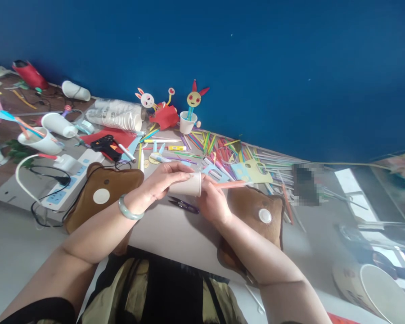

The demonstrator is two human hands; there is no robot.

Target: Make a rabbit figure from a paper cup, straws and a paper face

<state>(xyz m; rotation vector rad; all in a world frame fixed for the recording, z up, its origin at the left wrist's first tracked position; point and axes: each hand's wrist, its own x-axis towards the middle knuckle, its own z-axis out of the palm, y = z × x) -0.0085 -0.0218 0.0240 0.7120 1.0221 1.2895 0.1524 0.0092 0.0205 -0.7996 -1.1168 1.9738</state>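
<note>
Blue right across the upper frame, all wall [202, 49]! Below, straight onto a pale tabletop [158, 231]. Now to the brown plush pads, one at centre left [118, 184], one at centre right [245, 204], both beneath forearms, probably as cushioning. Across to the white power strip [56, 197] at left, then up to the sleeved cup stack [113, 118], laid sideways, likely against toppling.

Into the centre: left hand [160, 182] and right hand [214, 202], each with a closed grip on the paper cup [186, 185]. Tipped on its side, rim rightward, apparently for steadiness, with left fingers over the wall side and right fingers at the rim. Upper centre, a red-eared figure [193, 100], upright in a small white cup [188, 124], seemingly for a base. Left of centre, a black glue gun [105, 145], presumably near the strip for power. Finally, dark snips [185, 205] just below the held cup, handily within reach.
</note>
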